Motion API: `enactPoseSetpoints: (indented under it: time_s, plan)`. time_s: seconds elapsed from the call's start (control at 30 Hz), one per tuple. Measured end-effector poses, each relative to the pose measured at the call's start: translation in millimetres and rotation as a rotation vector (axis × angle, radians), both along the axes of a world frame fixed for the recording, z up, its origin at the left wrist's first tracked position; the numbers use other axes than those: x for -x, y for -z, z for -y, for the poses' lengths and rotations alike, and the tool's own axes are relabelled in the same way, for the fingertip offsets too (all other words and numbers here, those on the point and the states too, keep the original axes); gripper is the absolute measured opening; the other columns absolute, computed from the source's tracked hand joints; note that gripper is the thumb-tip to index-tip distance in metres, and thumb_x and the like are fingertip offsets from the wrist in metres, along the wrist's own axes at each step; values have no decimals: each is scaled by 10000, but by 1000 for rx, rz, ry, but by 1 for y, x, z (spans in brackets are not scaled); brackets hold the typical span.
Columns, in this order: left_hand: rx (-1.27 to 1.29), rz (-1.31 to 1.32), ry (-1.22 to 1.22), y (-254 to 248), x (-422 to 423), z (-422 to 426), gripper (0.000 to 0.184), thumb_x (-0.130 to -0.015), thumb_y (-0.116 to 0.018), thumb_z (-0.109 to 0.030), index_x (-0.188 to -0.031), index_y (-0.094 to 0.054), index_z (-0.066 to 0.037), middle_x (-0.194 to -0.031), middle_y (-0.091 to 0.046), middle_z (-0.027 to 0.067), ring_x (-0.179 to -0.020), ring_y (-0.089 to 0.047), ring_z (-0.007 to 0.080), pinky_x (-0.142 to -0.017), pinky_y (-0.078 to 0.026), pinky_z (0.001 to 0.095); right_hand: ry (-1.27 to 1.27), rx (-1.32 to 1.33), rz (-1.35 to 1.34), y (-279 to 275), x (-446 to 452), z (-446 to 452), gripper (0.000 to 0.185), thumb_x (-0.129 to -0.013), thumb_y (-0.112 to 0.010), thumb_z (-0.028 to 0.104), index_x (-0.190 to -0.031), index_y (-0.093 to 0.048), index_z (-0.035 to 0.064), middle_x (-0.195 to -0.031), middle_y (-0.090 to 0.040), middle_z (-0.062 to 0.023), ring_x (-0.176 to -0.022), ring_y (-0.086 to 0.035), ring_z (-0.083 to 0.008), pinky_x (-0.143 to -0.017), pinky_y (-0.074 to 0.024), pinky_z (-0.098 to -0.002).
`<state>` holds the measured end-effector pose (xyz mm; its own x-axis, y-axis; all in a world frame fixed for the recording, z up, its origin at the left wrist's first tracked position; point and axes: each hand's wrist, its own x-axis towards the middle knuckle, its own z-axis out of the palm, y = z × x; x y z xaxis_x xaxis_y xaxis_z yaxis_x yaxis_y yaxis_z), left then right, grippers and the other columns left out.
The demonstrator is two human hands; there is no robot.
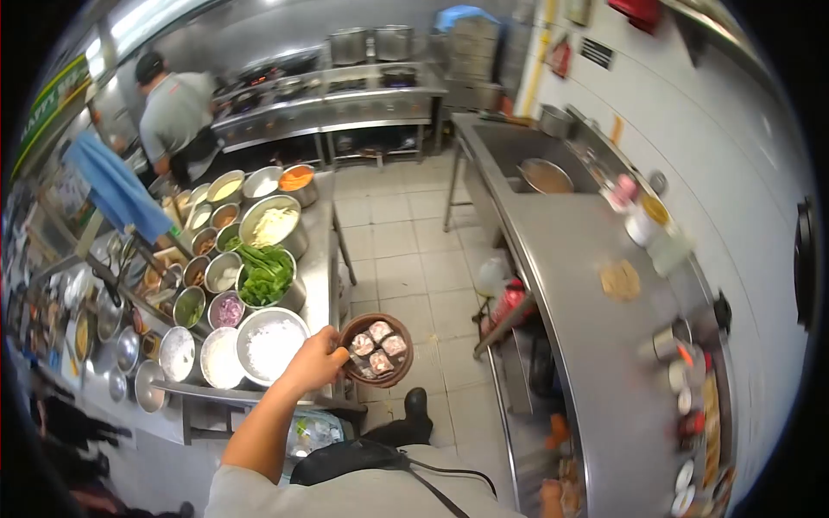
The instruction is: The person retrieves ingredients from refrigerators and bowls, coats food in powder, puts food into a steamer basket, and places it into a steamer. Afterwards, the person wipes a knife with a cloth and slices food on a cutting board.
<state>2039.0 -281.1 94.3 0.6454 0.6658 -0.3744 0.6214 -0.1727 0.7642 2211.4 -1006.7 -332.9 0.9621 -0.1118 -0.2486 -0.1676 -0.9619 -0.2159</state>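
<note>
My left hand grips the rim of a round brown clay pot on its left side and holds it over the floor gap. Inside the pot lie several pieces of pale pink, raw-looking meat. Just left of that hand stands a steel bowl of white powder or grains on the prep table. What looks like my right hand shows only in part at the bottom edge, beside the right-hand counter; its fingers cannot be made out.
The prep table on the left carries several steel containers, with leafy greens among them. A long steel counter with a sink runs along the right. A tiled floor lies between. A co-worker stands near the stoves.
</note>
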Motion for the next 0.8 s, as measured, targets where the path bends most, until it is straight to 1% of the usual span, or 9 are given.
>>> enactPoseSetpoints:
  time_s: [0.03,0.07,0.17,0.23,0.3,0.4,0.6,0.67,0.8]
  plan:
    - [6,11,-18,2,-14,-18,288,-911,-590,-149,-1118,-566,50,-725,-703,156,-616,-692,223,-608,-547,361,-760,481,-173,72,-49,5,290,-976,-631,283,-1040,-732,19,-992,-742,-191,-925,-713,-331,-854,-565,-445]
    - [20,12,-29,5,-26,-33,283,-910,-590,-151,-1109,-565,49,-723,-701,155,-608,-687,225,-602,-542,360,-280,113,-249,67,-101,-32,305,-963,-645,294,-1080,-718,22,-1014,-740,-193,-943,-713,-339,-866,-562,-445]
    - [-1,-41,-91,2,-62,-76,297,-909,-594,-171,-1101,-566,54,-728,-702,161,-615,-691,231,-603,-540,365,248,-511,-604,1,-136,-217,405,-923,-688,327,-1201,-676,32,-1082,-733,-198,-997,-712,-362,-901,-555,-445]
    - [8,-56,-137,-16,-95,-103,325,-907,-599,-188,-1114,-567,60,-735,-702,171,-623,-696,241,-616,-545,379,-541,-174,-198,-2,-180,-319,422,-923,-685,305,-1256,-662,46,-1138,-716,-204,-999,-706,-385,-908,-554,-450]
    - [-11,-55,-161,-7,-118,-133,329,-909,-599,-187,-1121,-568,62,-741,-703,175,-628,-701,240,-615,-548,379,-761,-322,-107,-50,-216,-419,443,-923,-691,294,-1300,-650,64,-1187,-700,-206,-988,-705,-389,-897,-560,-438]
    - [-88,-73,-159,17,-146,-176,320,-918,-594,-173,-1131,-566,64,-753,-709,183,-618,-705,236,-586,-550,377,-783,-455,-241,-163,-255,-543,456,-922,-701,288,-1315,-646,64,-1201,-700,-199,-986,-712,-363,-905,-559,-426]
    - [-90,-125,-339,49,-225,-246,292,-927,-583,-155,-1113,-544,66,-703,-699,182,-564,-694,237,-519,-533,362,-733,-963,-198,-182,-374,-668,267,-986,-666,195,-1147,-700,-14,-987,-749,-136,-822,-725,-207,-774,-578,-339]
    - [-86,-112,-391,67,-248,-275,262,-920,-574,-142,-1079,-545,64,-688,-693,180,-556,-688,236,-511,-530,362,-619,-1210,-167,-227,-430,-705,204,-1019,-613,140,-1103,-713,-16,-955,-748,-116,-758,-706,-168,-744,-577,-315]
    - [-58,-94,-587,57,-309,-325,211,-906,-558,-102,-1047,-546,54,-684,-686,171,-550,-681,228,-491,-523,352,-888,-944,516,-301,-607,-767,196,-995,-620,149,-1076,-721,1,-995,-732,-130,-937,-688,-283,-806,-543,-377]
